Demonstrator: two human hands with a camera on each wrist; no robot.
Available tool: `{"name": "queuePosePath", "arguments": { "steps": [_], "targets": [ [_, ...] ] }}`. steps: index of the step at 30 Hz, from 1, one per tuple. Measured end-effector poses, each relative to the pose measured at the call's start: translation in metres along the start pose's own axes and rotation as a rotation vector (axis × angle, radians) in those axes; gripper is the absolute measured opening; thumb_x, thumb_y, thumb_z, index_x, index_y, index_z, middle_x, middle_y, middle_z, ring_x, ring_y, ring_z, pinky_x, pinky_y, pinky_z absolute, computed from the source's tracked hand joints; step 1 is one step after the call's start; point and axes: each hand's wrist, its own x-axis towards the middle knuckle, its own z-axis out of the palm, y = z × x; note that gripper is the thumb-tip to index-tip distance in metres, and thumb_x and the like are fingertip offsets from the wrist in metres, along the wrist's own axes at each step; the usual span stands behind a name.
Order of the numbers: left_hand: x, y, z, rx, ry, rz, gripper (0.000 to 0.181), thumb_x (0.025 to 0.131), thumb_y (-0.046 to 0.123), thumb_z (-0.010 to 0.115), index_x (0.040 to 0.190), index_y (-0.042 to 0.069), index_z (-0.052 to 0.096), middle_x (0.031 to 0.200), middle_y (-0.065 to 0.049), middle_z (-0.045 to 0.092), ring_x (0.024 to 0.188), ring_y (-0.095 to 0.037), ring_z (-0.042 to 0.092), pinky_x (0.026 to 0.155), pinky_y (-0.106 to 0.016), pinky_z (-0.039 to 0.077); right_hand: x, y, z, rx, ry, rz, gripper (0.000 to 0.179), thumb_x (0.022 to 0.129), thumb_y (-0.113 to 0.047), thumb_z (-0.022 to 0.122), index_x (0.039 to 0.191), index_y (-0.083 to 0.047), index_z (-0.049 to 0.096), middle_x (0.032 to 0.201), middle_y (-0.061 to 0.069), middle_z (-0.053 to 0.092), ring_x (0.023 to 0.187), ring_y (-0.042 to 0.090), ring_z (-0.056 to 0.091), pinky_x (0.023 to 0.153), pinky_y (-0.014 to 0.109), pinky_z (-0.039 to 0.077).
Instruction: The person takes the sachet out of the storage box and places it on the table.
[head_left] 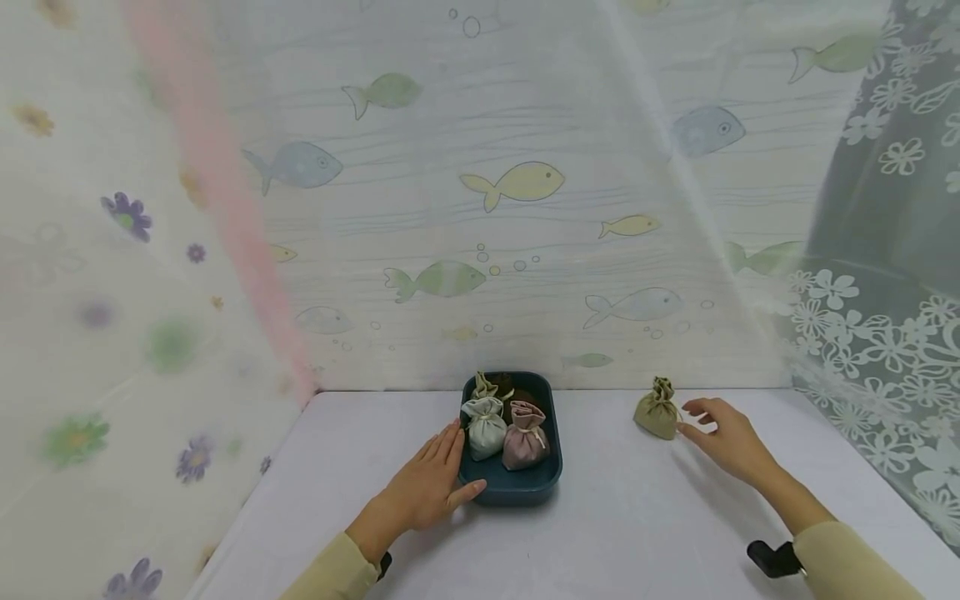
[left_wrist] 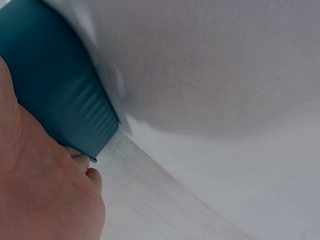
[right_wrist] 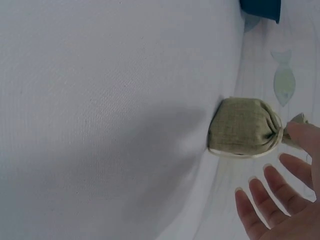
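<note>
Left hand lies along the outer left wall of a dark blue tub, fingers straight and together, thumb apart from them and reaching to the tub's near end; palm side toward the wall, nothing pinched; right hand is well apart from the left, just right of an olive drawstring pouch, fingers loosely bent and spread in the right wrist view, thumb overlapping the gathered neck there; cannot tell whether thumb and cloth touch; pouch sits upright on the white tablecloth, between the two hands but far nearer the right; inside the tub, just right of the left fingertips, a pale green pouch with a tied neck; beside it, farther from the left hand, a dusty pink pouch; beyond these two, at the tub's far end, a second olive pouch and something dark brown, partly hidden, form unclear; pale yellow sleeves behind both hands, a black wrist fitting below the right wrist; beyond both hands hangs a fish-print curtain; left of the left hand, a flower-print sheet.
</note>
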Motion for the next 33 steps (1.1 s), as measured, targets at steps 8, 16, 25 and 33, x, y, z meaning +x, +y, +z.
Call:
{"name": "queuePosePath", "arguments": {
  "steps": [8, 16, 25, 33],
  "targets": [
    [0.001, -0.001, 0.001, -0.002, 0.010, 0.000, 0.101, 0.100, 0.077, 0.019, 0.163, -0.001, 0.013, 0.171, -0.017, 0.003, 0.158, -0.029, 0.005, 0.127, -0.048, 0.015, -0.004, -0.013, 0.000, 0.009, 0.012, -0.053, 0.035, 0.095, -0.010, 0.072, 0.124, 0.009, 0.062, 0.114, 0.024, 0.065, 0.102, 0.041, 0.064, 0.079, 0.051, 0.057],
    [0.000, 0.001, -0.002, -0.015, 0.013, 0.003, 0.100, 0.101, 0.075, 0.023, 0.162, -0.004, 0.015, 0.170, -0.020, 0.005, 0.158, -0.033, 0.008, 0.126, -0.050, 0.016, -0.007, -0.029, 0.008, 0.042, 0.014, -0.115, 0.035, 0.095, -0.011, 0.073, 0.123, 0.008, 0.063, 0.113, 0.020, 0.066, 0.099, 0.039, 0.064, 0.077, 0.050, 0.057],
    [-0.001, 0.001, 0.000, 0.002, 0.016, 0.010, 0.100, 0.101, 0.075, 0.021, 0.162, -0.004, 0.015, 0.170, -0.020, 0.006, 0.158, -0.033, 0.010, 0.126, -0.050, 0.017, -0.007, -0.044, 0.024, 0.072, -0.017, -0.165, 0.034, 0.095, -0.014, 0.075, 0.121, 0.005, 0.065, 0.113, 0.017, 0.067, 0.099, 0.036, 0.065, 0.079, 0.047, 0.057],
    [0.000, 0.000, 0.001, -0.004, 0.047, 0.027, 0.099, 0.102, 0.073, 0.023, 0.161, -0.006, 0.017, 0.170, -0.022, 0.007, 0.157, -0.034, 0.011, 0.125, -0.051, 0.019, -0.001, -0.066, 0.036, 0.109, -0.055, -0.208, 0.032, 0.094, -0.015, 0.075, 0.122, -0.001, 0.067, 0.119, 0.013, 0.067, 0.105, 0.037, 0.066, 0.083, 0.049, 0.057]
  ]
}}
